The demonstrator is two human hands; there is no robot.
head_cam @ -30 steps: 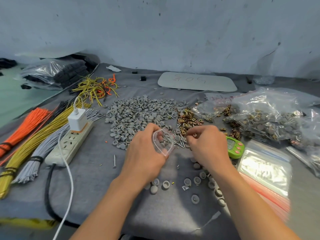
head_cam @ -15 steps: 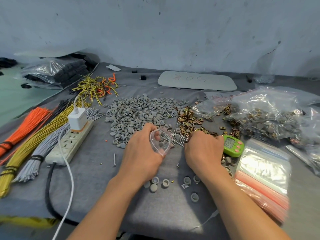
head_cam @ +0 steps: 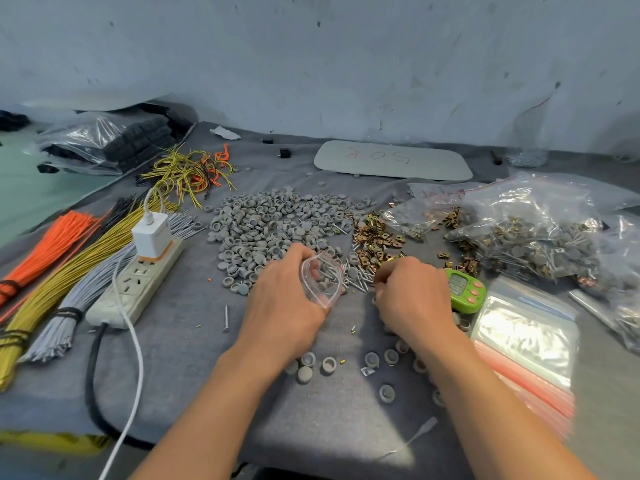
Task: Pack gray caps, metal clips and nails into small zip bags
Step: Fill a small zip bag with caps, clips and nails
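My left hand holds a small clear zip bag with its mouth spread open; nails and a gray cap show inside. My right hand sits just right of the bag, fingers curled, pinching at the nails on the cloth; what it holds is hidden. Behind the hands lies a big heap of gray caps. A pile of brass metal clips lies to its right. Loose gray caps lie under my wrists.
A stack of empty zip bags and a green timer lie right of my right hand. Large bags of packed parts sit far right. A power strip with charger and wire bundles fill the left. A single nail lies left.
My right hand dropped from level with the bag to the cloth, then shifted up to the nails beside the bag. The left hand kept the bag open, almost still.
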